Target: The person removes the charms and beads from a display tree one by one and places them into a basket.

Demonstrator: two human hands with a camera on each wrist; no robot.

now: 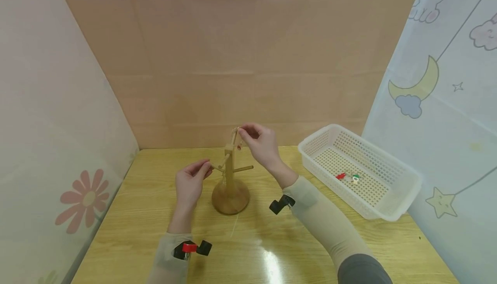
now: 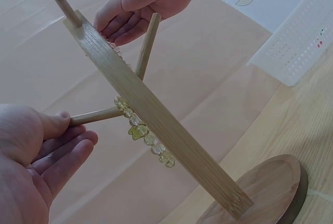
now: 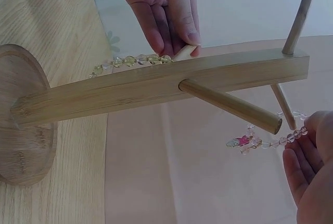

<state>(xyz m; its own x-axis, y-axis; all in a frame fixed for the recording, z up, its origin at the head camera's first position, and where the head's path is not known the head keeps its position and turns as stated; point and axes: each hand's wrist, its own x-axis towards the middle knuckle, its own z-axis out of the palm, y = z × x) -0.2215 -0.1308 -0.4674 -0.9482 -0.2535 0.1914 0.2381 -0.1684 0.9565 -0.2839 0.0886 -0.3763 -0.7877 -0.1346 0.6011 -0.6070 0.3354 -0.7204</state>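
Note:
A wooden stand (image 1: 230, 176) with a round base and several side pegs stands on the table. My left hand (image 1: 190, 182) pinches the tip of its left peg (image 2: 93, 116) between thumb and fingers. From that peg, close to the post, hangs a bracelet of yellow and clear beads (image 2: 151, 139). At the far upper peg (image 3: 283, 105), my right hand (image 1: 264, 146) pinches a bracelet of pink beads (image 3: 281, 141) with a pink-and-white charm. This bracelet loops around the peg's end in the right wrist view. The right-hand peg (image 3: 234, 107) carries nothing.
A white perforated basket (image 1: 404, 193) stands to the right, with a few small red, green and white pieces (image 1: 355, 179) inside. A brown cloth (image 1: 240, 59) hangs behind the table (image 1: 136, 232). Printed curtains (image 1: 473, 137) flank both sides.

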